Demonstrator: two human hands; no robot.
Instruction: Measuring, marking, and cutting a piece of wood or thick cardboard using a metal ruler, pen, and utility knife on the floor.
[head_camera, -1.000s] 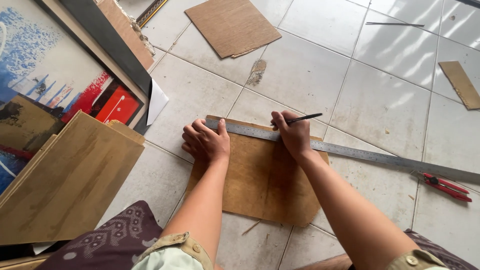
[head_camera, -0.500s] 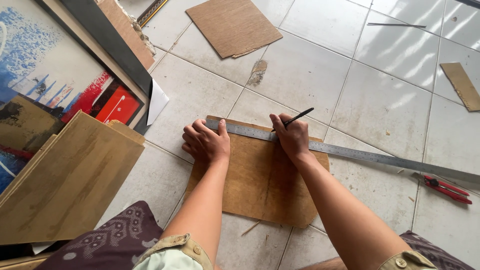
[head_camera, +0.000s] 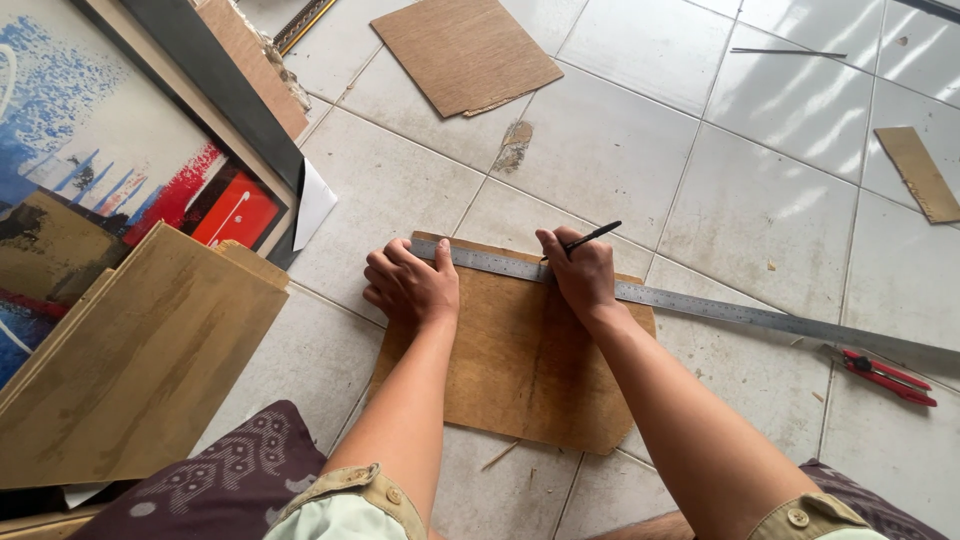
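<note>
A brown board (head_camera: 520, 370) lies flat on the white tiled floor in front of me. Across its far edge runs a long steel ruler (head_camera: 740, 312), reaching well off to the right. My left hand (head_camera: 412, 285) presses down on the ruler's left end and the board's top-left corner. My right hand (head_camera: 578, 270) rests on the ruler near the board's middle and grips a thin black pen (head_camera: 592, 237), its tip down at the ruler's far edge.
A red-handled cutter (head_camera: 885, 375) lies under the ruler's right end. Stacked wooden boards (head_camera: 130, 360) and a framed painting (head_camera: 110, 170) fill the left. Another brown board (head_camera: 465, 50) lies ahead, a small strip (head_camera: 920, 172) at far right.
The pen in my right hand has tilted from pointing right to more upright, its tip lowered to the ruler's edge. My left hand and the ruler have stayed put.
</note>
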